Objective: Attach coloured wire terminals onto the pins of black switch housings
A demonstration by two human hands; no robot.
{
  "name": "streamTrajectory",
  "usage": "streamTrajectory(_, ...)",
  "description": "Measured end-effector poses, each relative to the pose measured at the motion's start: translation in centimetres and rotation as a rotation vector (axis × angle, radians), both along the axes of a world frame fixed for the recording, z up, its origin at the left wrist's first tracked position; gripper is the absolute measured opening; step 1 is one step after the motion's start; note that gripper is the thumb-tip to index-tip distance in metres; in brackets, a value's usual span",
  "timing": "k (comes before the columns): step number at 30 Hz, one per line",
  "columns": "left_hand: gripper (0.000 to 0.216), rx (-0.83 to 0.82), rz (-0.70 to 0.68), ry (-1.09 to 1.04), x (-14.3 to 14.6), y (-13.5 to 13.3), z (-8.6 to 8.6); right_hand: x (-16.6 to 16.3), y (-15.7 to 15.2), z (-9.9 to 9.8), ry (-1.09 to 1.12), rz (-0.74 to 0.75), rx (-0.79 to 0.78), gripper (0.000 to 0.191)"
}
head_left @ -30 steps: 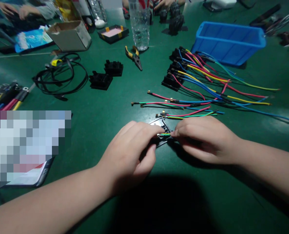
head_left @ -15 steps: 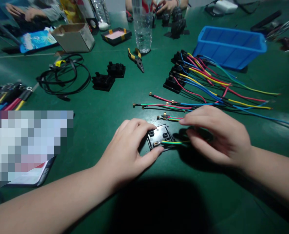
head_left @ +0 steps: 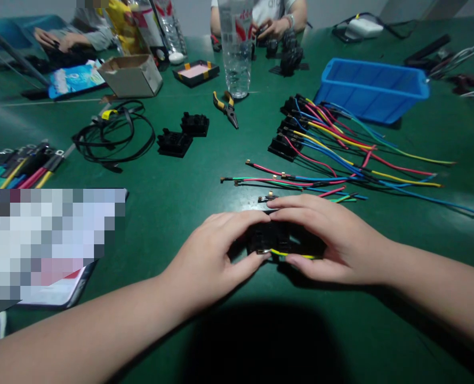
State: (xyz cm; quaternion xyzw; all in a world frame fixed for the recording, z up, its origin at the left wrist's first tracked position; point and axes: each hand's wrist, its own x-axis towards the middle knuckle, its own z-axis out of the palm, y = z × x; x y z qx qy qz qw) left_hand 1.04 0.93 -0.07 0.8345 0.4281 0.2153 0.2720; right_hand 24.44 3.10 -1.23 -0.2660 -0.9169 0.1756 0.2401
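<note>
A black plastic socket block (head_left: 269,238) lies on the green table right in front of me, with a yellow-green wire (head_left: 290,254) running out along its near edge. My left hand (head_left: 210,256) grips the block's left side, thumb below and fingers over the top. My right hand (head_left: 324,237) closes over the block's right side and covers most of the wire. Loose red, blue and green wires (head_left: 288,181) with metal terminals lie just beyond my fingers.
Wired black blocks (head_left: 287,133) with long coloured leads sit at the right, before a blue bin (head_left: 370,90). Two bare black blocks (head_left: 183,136), pliers (head_left: 226,106), a water bottle (head_left: 237,53), a cable coil (head_left: 112,136) and a cardboard box (head_left: 130,74) lie further off. Other people's hands work at the far edge.
My right hand has come back from the loose wires and closed over the block's right side. The block was exposed face-up half a second ago; both hands now cover it.
</note>
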Motion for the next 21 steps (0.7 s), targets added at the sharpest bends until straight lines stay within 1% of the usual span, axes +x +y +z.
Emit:
streamTrajectory(2,0.039,-0.030,0.014,0.017,0.06,0.00,0.17,-0.05,0.00,0.02,-0.003,-0.001,0.023,0.053)
streamTrajectory(5,0.039,-0.050,0.036,0.044,0.18,0.02,0.41,-0.18,0.02,0.11,0.000,-0.005,0.058,0.047)
streamTrajectory(11,0.043,-0.061,0.024,0.050,0.13,-0.01,0.51,-0.31,0.08,0.30,-0.003,-0.020,0.091,0.042)
streamTrajectory(17,0.039,-0.057,0.001,0.002,-0.18,-0.09,0.25,-0.11,-0.06,0.26,0.008,-0.018,0.095,0.043)
streamTrajectory(21,0.039,-0.113,0.008,-0.026,-0.05,-0.01,0.37,-0.02,-0.15,0.18,0.006,-0.009,0.077,0.044)
